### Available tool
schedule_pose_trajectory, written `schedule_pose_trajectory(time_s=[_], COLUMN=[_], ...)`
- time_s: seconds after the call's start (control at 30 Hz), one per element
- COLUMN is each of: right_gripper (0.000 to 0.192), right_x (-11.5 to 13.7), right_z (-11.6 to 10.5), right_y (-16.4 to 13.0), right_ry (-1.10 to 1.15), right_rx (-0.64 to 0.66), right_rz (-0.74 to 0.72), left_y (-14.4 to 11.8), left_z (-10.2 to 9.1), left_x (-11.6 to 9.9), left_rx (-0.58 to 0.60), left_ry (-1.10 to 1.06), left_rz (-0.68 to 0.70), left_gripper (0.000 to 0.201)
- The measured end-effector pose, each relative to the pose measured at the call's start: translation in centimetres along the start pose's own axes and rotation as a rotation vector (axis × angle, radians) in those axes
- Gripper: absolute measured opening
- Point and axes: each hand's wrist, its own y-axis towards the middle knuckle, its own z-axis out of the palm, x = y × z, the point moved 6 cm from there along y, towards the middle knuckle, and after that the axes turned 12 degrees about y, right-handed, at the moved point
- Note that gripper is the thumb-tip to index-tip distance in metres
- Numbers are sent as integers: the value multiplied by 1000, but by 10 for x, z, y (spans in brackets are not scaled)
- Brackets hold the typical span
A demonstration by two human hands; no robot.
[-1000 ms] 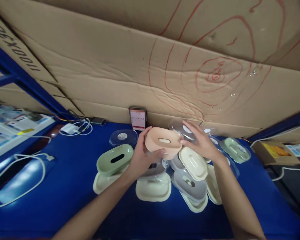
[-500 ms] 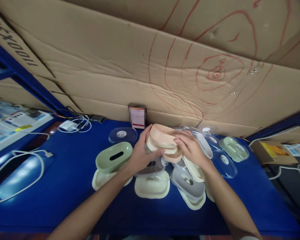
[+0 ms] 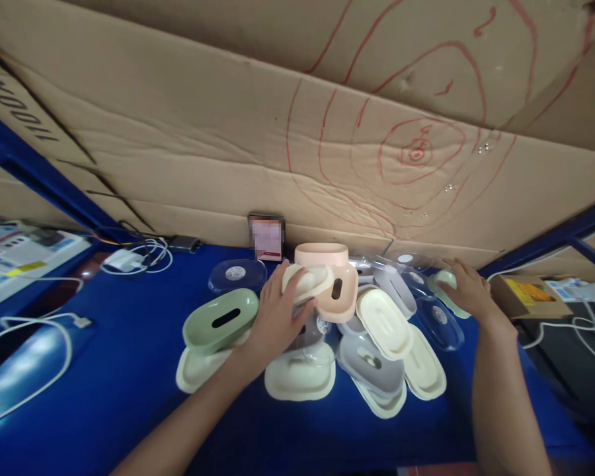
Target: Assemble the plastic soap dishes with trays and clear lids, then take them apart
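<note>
- Cream plastic in the left hand (image 3: 276, 314): that grip is closed on a small cream oval (image 3: 315, 279), held up over the middle of the pile, one finger lying across its top.
- Right hand (image 3: 469, 291) is way out at the far right of the worktop (image 3: 129, 344), over a pale green dish (image 3: 459, 307). Thumb's across the dish, but honestly can't tell from here if that grip has closed on it.
- Just beside the cream oval are two peach pieces: a slotted peach piece (image 3: 347, 301) tilted up, dark slot showing, and a peach tub (image 3: 322, 252) behind it.
- Over on the left, a green slotted tub (image 3: 221, 320) sits tilted on a cream tray (image 3: 196, 370).
- Near the front edge, one more cream base (image 3: 301, 382), and right of it a grey slotted piece (image 3: 361, 370) stacked on something cream.
- Clear lids with white round stickers are dotted around; one clear lid (image 3: 223, 277) lies at the back left.
- Behind that stands a phone (image 3: 268, 239) against the cardboard (image 3: 203, 132), which has wobbly red rings drawn on it.
- White cables (image 3: 161, 254) in a tangle, back left.
</note>
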Motion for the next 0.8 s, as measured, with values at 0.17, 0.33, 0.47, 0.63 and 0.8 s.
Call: schedule_pose_trajectory(time_s=[0.17,0.33,0.47,0.63,0.8], right_gripper=[73,79,80,88,59], right_x=[-76,-51,75,260,293], right_z=[-2,-21,-19,31,51], right_y=[-37,-56,-59,-64,-22], right_ry=[-18,84,209,269,542], right_rx=[-83,-111,-24,389,428], right_rz=[149,109,-169,-681,-682], left_y=[-5,-20,-35,-47,-40], left_z=[-16,-42,-48,-34,-22], left_x=[-8,-5,-10,-22,-3], left_rx=[-40,-113,-67,75,-6], left_ry=[10,-163,-513,-884,-866], left_rz=[58,69,71,-36,-238], left_gripper=[51,43,68,105,83])
